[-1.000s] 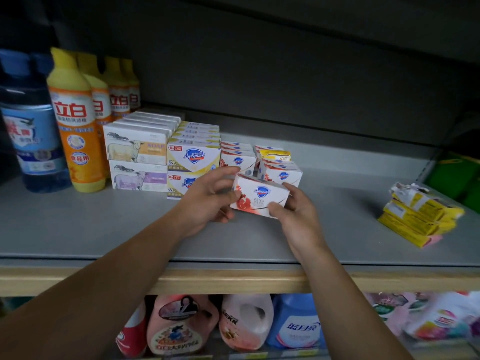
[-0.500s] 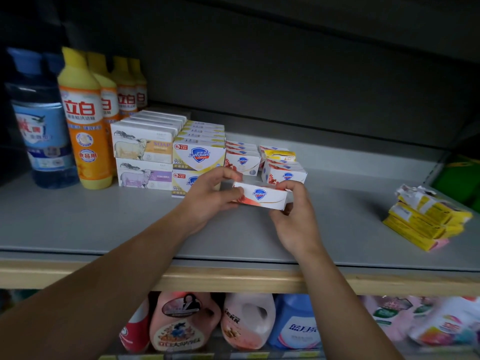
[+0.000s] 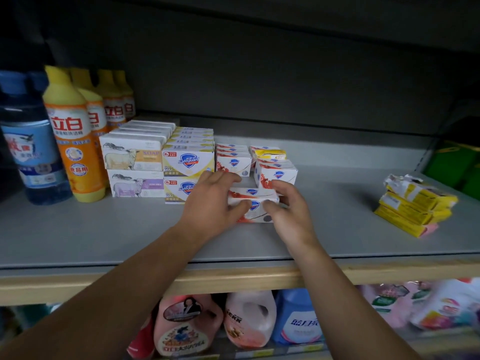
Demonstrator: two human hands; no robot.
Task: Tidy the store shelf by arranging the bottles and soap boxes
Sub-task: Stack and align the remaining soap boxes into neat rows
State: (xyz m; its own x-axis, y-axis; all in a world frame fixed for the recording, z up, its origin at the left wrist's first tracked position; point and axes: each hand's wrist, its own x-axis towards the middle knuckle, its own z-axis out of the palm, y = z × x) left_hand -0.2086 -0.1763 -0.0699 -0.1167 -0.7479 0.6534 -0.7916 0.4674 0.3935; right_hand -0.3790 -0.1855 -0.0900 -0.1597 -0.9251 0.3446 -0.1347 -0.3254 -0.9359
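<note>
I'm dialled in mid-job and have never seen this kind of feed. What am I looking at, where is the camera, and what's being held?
There is no machine here: a person works with two bare hands. The one picture comes from a camera worn on their head, looking forward and down at a grey store shelf. The left hand and right hand together grip a white and red soap box, low at the shelf, in front of the rows of soap boxes. To the left stand yellow bottles and a blue bottle. To the right lies a loose pile of yellow packets. Jugs show on the shelf below.
</note>
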